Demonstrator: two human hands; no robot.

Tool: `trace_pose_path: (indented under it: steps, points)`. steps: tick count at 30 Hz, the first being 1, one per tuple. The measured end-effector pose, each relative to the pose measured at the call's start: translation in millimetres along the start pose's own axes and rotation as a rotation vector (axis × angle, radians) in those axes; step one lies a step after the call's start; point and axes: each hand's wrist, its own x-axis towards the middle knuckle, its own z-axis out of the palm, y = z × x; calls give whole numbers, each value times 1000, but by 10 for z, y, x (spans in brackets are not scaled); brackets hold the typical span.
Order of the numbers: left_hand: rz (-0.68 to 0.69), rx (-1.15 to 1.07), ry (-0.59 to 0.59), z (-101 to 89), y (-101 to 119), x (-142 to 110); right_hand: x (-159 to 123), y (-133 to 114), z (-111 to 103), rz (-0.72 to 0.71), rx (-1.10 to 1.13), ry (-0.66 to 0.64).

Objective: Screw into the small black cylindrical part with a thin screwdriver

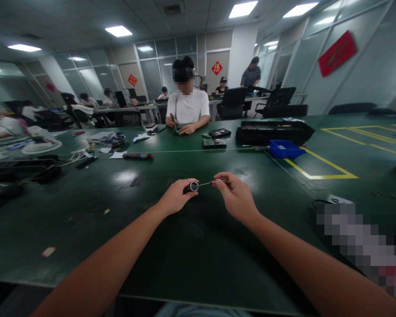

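Observation:
Fingers and thumb of my left hand (178,196) are wrapped round a small dark cylindrical part (193,186), whose round, silver-rimmed end shows. Its exact kind is not clear. My right hand (236,196) pinches the red handle of a thin screwdriver (212,182). The metal shaft points left, with its tip at the rim of the cylindrical part; whether the tip is inside or only touching, I cannot tell. Both hands are above the green tabletop (191,246), close together in the middle of the view.
Across the table a person (188,105) in a white shirt handles a small item. Hard drives (214,143), a long black casing (273,132) and a blue bin (286,149) lie beyond my right hand. A dark, pen-shaped tool (137,156) and assorted cables lie to the left.

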Motion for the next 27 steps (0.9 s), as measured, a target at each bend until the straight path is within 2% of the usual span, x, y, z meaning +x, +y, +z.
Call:
trace_pose_path:
  steps: [10,17,27]
  points:
    - [-2,25,-6,-13,23,-6,15,-33,-9,57,-67,40]
    - [19,32,-11,-11,7,-13,26,-44,-36,117,-326,2]
    - [29,39,-9,-11,3,-6,11,-17,-18,15,-395,22]
